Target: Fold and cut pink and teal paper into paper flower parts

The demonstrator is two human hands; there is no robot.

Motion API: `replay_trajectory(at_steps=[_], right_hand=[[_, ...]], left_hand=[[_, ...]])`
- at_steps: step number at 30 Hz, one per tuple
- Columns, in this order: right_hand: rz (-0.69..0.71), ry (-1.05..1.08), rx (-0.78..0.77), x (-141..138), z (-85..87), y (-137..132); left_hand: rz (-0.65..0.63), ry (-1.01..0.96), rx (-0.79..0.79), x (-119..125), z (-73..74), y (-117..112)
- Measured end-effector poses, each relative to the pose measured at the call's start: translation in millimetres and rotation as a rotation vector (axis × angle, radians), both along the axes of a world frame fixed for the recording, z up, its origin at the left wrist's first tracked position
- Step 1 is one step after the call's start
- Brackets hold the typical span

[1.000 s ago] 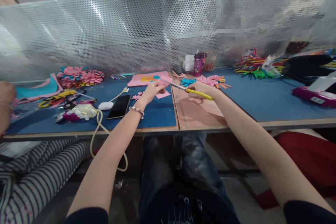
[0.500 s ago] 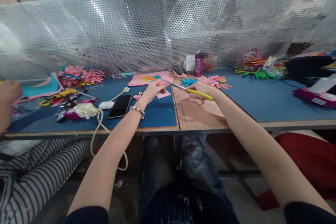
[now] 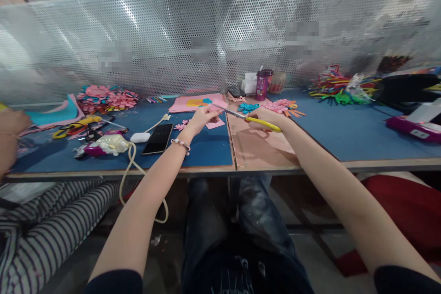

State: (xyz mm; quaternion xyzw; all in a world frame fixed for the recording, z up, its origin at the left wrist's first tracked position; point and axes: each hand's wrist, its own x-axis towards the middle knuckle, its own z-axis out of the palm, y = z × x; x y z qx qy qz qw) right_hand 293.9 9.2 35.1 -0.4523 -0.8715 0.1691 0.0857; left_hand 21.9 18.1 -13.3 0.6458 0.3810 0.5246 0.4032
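Note:
Between its fingertips my left hand [image 3: 204, 118] pinches a small piece of pink paper [image 3: 219, 104] above the table. My right hand [image 3: 267, 117] is closed round the yellow handles of a pair of scissors [image 3: 263, 124], whose metal blades point left and meet the paper's edge. How far the blades are apart is too small to tell. Below my left hand lie a loose pink paper piece [image 3: 215, 123] and small pink cut-outs [image 3: 181, 125]. Behind it is a stack of pink sheets [image 3: 179, 104] with orange and blue scraps on top. Blue cut paper pieces [image 3: 248, 108] and pink ones [image 3: 279, 106] lie beyond my right hand.
A phone [image 3: 157, 138], a white case [image 3: 139, 137] and a corded glue gun [image 3: 106, 144] lie left. Behind stand a purple cup [image 3: 263, 85] and a perforated metal screen [image 3: 172, 50]. Pipe cleaners [image 3: 341, 86] lie right. Another person's hand [image 3: 14, 124] is far left.
My hands, the paper and the scissors stay almost in place. The other person's hand at the far left has shifted slightly.

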Motion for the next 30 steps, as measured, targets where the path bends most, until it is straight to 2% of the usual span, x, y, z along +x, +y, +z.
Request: replay_trajectory(at_steps=[8,14,23,30], right_hand=[[-0.004,-0.013,0.035,0.3,-2.4,1.4],[0.018,-0.072,0.093,-2.6,3.3,-3.0],[-0.01,-0.049,0.045,-2.8,2.2,-2.3],[0.015,-0.084,0.091,-3.0,2.1,-0.8]], left_hand=[[0.001,0.017,-0.01,0.8,2.9,-3.4],[-0.013,0.001,-0.022,1.8,4.2,-6.0],[-0.032,0.004,-0.02,-0.1,2.2,-4.3],[-0.029,0.016,-0.018,-1.1,1.7,-4.0]])
